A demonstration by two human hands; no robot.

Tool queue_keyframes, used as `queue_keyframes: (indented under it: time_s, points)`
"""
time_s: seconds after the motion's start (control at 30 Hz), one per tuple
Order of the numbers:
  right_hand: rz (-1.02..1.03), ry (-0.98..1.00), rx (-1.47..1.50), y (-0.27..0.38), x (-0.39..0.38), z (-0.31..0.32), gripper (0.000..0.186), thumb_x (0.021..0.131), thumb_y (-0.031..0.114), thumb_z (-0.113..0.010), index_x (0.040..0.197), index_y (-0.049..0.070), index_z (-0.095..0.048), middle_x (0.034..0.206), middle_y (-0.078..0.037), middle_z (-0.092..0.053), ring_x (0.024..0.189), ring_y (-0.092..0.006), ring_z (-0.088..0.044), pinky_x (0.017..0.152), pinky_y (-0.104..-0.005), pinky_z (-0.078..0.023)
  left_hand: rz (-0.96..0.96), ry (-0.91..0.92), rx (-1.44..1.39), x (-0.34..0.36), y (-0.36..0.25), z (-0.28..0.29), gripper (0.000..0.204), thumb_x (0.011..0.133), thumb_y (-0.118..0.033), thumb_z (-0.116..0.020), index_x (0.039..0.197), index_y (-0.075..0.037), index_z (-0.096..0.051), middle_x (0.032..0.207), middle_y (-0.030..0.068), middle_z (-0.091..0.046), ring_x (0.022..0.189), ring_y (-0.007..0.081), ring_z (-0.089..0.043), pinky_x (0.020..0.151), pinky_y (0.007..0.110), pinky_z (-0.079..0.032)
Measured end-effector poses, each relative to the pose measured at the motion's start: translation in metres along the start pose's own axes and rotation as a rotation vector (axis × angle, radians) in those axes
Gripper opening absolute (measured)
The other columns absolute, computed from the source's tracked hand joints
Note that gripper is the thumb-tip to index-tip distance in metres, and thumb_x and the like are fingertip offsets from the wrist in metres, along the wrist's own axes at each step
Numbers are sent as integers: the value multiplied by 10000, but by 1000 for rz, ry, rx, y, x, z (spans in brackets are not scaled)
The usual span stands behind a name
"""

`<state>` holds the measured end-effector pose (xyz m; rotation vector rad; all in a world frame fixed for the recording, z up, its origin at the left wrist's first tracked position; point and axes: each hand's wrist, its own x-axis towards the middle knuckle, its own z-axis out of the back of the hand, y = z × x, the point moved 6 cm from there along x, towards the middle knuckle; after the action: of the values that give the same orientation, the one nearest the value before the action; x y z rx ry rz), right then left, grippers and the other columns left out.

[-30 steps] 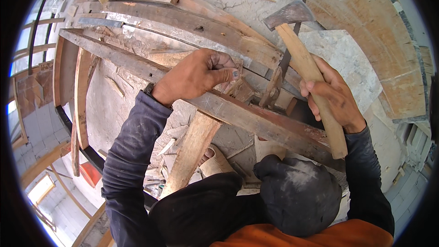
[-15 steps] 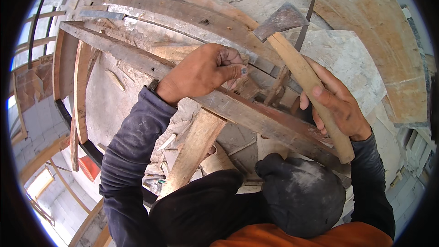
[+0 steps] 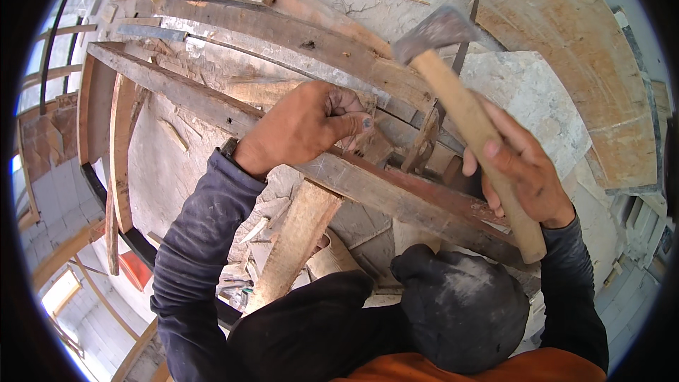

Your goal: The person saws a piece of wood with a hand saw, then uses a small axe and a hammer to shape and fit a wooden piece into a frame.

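Note:
My right hand (image 3: 527, 166) is wrapped round the wooden handle of a hatchet (image 3: 488, 138), whose dark metal head is raised toward the upper right and slightly blurred. Over a long wooden beam (image 3: 396, 194) that slants across the middle, my left hand (image 3: 304, 124) is closed in a pinch at the beam's far side. What its fingertips hold, if anything, is too small to make out. Short wood pieces (image 3: 424, 138) lie just beyond the beam, right of my left hand. A pale plank (image 3: 293, 240) runs from under the beam toward my legs.
Several thicker timbers (image 3: 283, 28) lie across the far side. A thin dark saw blade (image 3: 477, 14) stands out behind the hatchet head. Large plywood sheet (image 3: 566, 64) and a whitish slab (image 3: 523, 95) lie at right. My dusty dark knee (image 3: 467, 311) is close below the beam.
The view has shifted slightly. My right hand still grips the hatchet, whose head has tilted a little and blurs with motion. My left hand keeps its pinch near the beam.

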<state>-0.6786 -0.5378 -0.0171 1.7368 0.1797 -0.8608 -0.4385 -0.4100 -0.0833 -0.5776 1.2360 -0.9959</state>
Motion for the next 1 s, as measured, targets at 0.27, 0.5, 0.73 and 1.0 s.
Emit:
queue_keyframes:
  time_s: [0.27,0.5,0.73,1.0]
  points:
    - [-195,225,-100,-6,-2,-12,773,1054,429,-593,1658,85,-256,890,-64,-624,511,-124,-564,511,-276,-513,33,10,-19,-4,-7,1,204,993,-160,-730,877,6,-714,729,-1,-667,673,65,-569,630,272,-466]
    - [206,-324,52,25,4,24,714,1073,420,-530,1643,66,-283,895,-102,-610,486,-93,-545,387,-221,-460,13,14,41,-2,-10,2,179,984,-135,-730,879,10,-720,735,9,-687,679,71,-590,634,271,-479]
    - [-141,199,-158,0,-2,-7,711,1077,348,-562,1657,73,-256,906,-75,-629,554,-119,-586,490,-267,-503,3,-21,45,-6,-9,6,172,977,-145,-739,893,5,-729,725,9,-694,659,84,-595,623,267,-477]
    - [-59,-142,63,0,10,22,710,1017,228,-580,1639,60,-282,883,-98,-642,464,-96,-553,370,-238,-451,9,-517,7,-90,3,66,230,946,-194,-791,822,-25,-697,736,-23,-607,654,65,-493,582,258,-383]
